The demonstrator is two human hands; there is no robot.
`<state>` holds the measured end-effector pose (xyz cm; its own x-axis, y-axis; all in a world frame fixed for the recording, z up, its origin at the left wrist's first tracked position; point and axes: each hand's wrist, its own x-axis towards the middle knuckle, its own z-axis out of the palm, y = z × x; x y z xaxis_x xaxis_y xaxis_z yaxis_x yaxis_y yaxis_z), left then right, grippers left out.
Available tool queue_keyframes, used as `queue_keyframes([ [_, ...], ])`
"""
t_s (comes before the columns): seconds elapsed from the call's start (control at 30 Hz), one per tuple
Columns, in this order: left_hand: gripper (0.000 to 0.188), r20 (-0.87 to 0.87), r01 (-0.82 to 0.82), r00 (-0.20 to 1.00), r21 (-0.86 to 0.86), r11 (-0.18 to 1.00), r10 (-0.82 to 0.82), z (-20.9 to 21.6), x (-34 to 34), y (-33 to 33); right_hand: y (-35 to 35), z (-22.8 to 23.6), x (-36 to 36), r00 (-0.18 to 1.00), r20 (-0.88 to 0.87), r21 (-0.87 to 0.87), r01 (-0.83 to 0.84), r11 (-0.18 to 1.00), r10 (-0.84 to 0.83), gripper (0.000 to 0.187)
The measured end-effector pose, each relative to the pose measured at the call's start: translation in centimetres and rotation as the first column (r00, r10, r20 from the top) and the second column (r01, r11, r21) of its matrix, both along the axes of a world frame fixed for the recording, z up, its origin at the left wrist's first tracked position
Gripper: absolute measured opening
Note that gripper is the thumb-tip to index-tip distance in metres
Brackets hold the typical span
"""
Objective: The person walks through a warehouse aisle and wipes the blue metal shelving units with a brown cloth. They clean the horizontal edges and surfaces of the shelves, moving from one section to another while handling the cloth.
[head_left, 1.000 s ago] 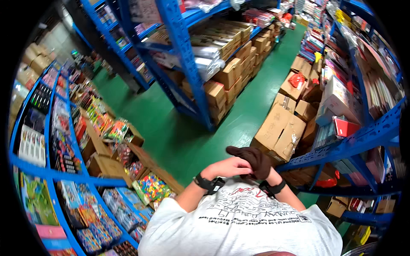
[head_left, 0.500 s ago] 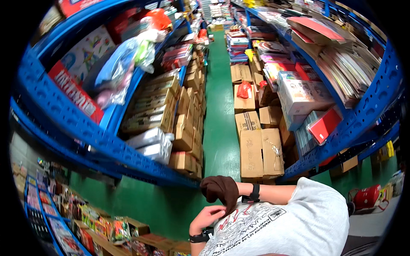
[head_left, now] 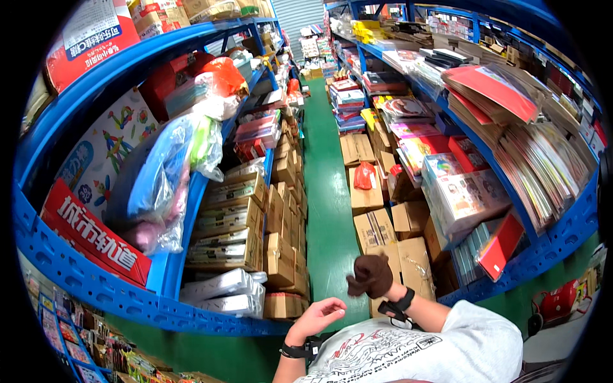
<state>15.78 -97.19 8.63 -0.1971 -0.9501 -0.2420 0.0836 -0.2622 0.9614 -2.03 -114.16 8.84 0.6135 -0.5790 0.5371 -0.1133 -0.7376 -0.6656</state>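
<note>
Brown fabric (head_left: 370,276), glove-like and bunched, covers my right hand (head_left: 378,284) up to near the wrist. The fingers beneath it are hidden, so their pose does not show. To its left, my left hand (head_left: 318,319) is bare and apart from the fabric. Its fingers are loosely bent, with a gap at the thumb and nothing between them. Each wrist has a black band with a small device, the right wristband (head_left: 403,300) and the left wristband (head_left: 295,350). Both hands are in front of my grey printed shirt (head_left: 408,348).
A green-floored aisle (head_left: 327,210) runs ahead between blue racks. The left rack (head_left: 191,319) holds boxes and a bagged blue item (head_left: 159,169). Cardboard boxes (head_left: 415,262) stand along the right side, below stacked papers (head_left: 543,169). A red machine (head_left: 554,303) is at far right.
My left hand has let go of the brown fabric's edge and moved apart. My right hand, with the fabric on it, has moved right and up. The view has tilted upward.
</note>
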Motion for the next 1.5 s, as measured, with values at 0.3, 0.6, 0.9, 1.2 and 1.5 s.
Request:
queue_keyframes([
  [0.3, 0.019, -0.008, 0.156, 0.988, -0.027, 0.987, -0.156, 1.4, 4.4, -3.7, -0.7, 0.4, 1.1, 0.982, -0.108, 0.139, -0.137, 0.981, 0.153, 0.042],
  [0.6, 0.023, 0.007, 0.021, 1.000, -0.046, 0.999, -0.021, -2.3, 6.8, -0.2, 1.4, -0.9, 8.1, 0.921, -0.112, -0.213, -0.388, 0.897, 0.373, 0.031],
  [0.9, 0.029, 0.028, -0.240, 0.970, 0.003, 0.971, 0.240, -3.6, 9.7, 7.6, 8.9, 0.9, 13.6, 0.584, -0.122, 0.515, -0.654, 0.554, 0.803, 0.012],
  [1.2, 0.031, -0.176, -0.135, 0.972, 0.123, 0.983, 0.155, -5.9, 10.2, 11.4, 13.6, -0.6, 13.7, 0.558, -0.263, 0.223, -0.759, 0.612, 0.787, 0.024],
  [1.5, 0.036, 0.375, 0.080, 0.923, 0.018, 0.997, -0.081, -3.1, 7.1, 16.4, 21.0, -0.3, 9.7, 0.729, -0.391, -0.137, -0.650, 0.747, 0.562, 0.030],
])
